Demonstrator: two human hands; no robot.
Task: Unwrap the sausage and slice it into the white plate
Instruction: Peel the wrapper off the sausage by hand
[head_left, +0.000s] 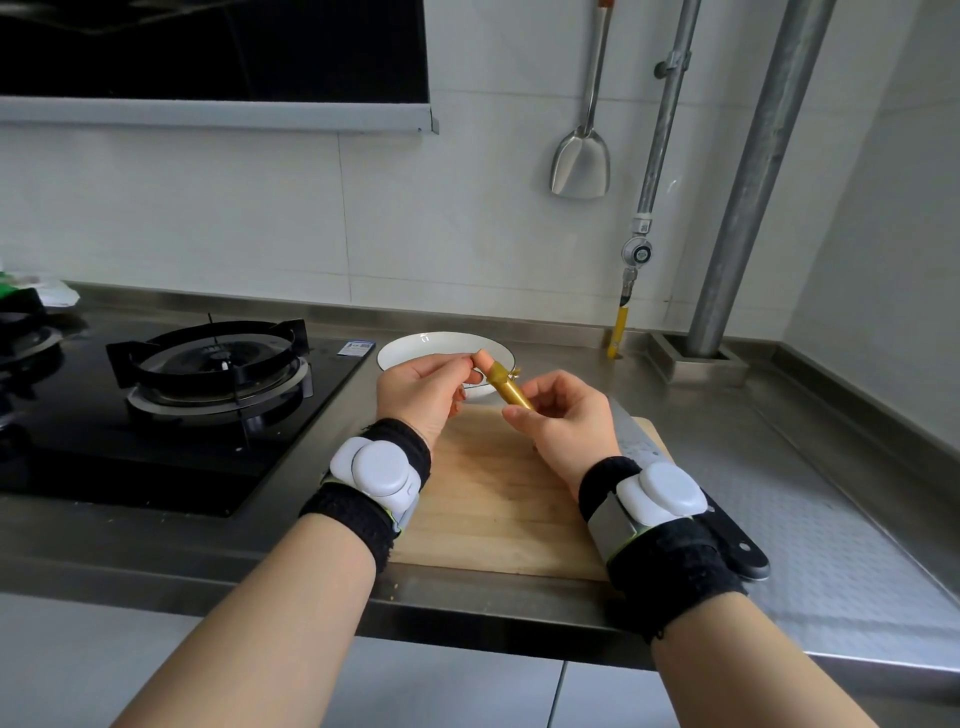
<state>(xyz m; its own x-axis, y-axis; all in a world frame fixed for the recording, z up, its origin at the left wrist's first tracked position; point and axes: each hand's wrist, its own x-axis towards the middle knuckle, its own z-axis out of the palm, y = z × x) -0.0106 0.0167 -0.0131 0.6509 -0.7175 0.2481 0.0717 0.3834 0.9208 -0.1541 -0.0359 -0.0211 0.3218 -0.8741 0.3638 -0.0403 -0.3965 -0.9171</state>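
A small sausage (510, 391) in a gold wrapper is held up in the air above the wooden cutting board (498, 499). My right hand (563, 423) grips its lower end, fingers curled round it. My left hand (423, 392) pinches the wrapper at the upper end between thumb and forefinger. The white plate (410, 349) stands just behind the hands, partly hidden by them. A cleaver (639, 447) lies along the board's right edge, its black handle (743, 556) pointing toward me, partly covered by my right wrist.
A black gas hob (208, 364) with a pan support fills the left of the steel counter (831, 519). A metal spatula (581, 161) hangs on the tiled wall. Pipes (748, 182) and a gas valve stand at the back right. Bags lie at far left.
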